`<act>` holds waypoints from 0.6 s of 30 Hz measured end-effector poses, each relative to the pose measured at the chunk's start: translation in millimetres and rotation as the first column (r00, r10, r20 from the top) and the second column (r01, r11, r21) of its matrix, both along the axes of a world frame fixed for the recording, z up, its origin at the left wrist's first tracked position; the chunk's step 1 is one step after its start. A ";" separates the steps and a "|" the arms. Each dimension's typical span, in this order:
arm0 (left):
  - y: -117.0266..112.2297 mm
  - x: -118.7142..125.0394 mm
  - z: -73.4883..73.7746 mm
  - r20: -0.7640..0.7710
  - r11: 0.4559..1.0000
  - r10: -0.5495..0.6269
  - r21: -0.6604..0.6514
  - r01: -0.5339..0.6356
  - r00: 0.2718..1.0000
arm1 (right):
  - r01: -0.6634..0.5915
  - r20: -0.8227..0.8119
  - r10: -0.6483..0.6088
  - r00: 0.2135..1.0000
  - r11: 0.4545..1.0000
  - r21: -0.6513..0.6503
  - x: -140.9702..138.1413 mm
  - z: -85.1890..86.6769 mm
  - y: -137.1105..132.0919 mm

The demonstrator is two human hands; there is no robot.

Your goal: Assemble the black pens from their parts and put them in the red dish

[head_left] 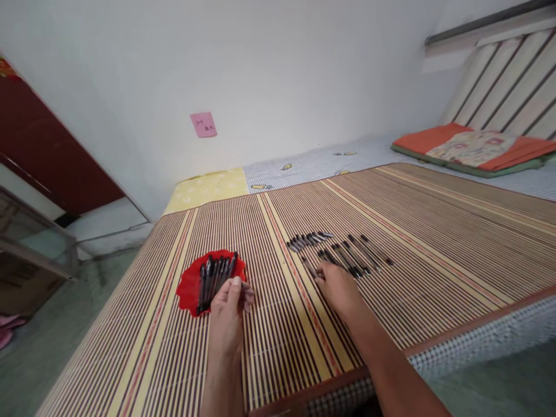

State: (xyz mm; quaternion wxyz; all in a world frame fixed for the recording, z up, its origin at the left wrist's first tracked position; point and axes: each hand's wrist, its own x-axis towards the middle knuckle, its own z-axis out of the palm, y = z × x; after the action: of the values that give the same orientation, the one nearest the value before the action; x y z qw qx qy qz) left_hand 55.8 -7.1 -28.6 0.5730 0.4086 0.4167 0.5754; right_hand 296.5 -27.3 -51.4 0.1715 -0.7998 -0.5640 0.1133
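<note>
Remote view here: my right hand (pixel 341 286) is pinching the near end of a slim dark pen (pixel 308 266) lying on the brown-striped slatted mat (pixel 273 330). My left hand (pixel 226 301) is half-curled over the near side of a glossy red scalloped dish (pixel 187 286); can't tell if it's gripping any of the dish's black-capped pens (pixel 212 275). Imo keep that pinch light: the loose black-ended sticks (pixel 357 255) just past my right fingertips probably roll if nudged.
</note>
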 end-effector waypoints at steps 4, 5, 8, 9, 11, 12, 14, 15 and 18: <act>-3.6 13.6 -0.5 -0.077 0.992 -0.126 -0.041 0.123 0.989 | -0.027 -0.341 0.089 0.936 0.983 0.184 -10.0 5.8 -2.3; -4.3 16.9 -0.9 -0.097 0.988 -0.148 -0.053 0.143 0.984 | -0.042 -0.461 0.148 0.875 0.972 0.232 -17.2 8.0 -4.2; -5.0 23.0 -3.9 -0.113 0.979 -0.191 -0.089 0.182 0.975 | -0.136 -0.674 0.319 0.667 0.941 0.311 -49.0 13.6 -12.8; -4.7 23.2 -5.4 -0.114 0.979 -0.195 -0.090 0.185 0.974 | -0.162 -0.695 0.354 0.626 0.931 0.328 -60.8 14.8 -16.1; -3.1 20.7 -8.4 -0.119 0.983 -0.177 -0.069 0.169 0.977 | -0.170 -0.699 0.381 0.604 0.919 0.355 -81.0 16.4 -21.7; -2.0 18.2 -9.6 -0.118 0.987 -0.156 -0.058 0.150 0.981 | -0.171 -0.692 0.393 0.605 0.913 0.370 -87.5 17.2 -23.7; 0.5 12.4 -10.7 -0.076 0.994 -0.095 -0.064 0.090 0.993 | -0.187 -0.656 0.428 0.622 0.895 0.406 -89.9 19.1 -25.5; 1.7 9.7 -10.4 -0.034 0.995 -0.062 -0.079 0.059 0.998 | -0.200 -0.621 0.444 0.646 0.884 0.423 -85.2 20.2 -25.5; 3.9 4.1 -7.6 0.109 0.993 0.008 -0.118 0.005 0.994 | -0.203 -0.437 0.380 0.815 0.894 0.399 -51.4 22.3 -23.2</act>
State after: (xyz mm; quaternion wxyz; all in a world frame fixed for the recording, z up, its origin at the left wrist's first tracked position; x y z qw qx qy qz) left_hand 59.8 -3.1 -36.2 0.6177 0.3416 0.4185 0.5715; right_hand 245.1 -50.5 -29.1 0.4260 -0.6032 -0.6276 0.2466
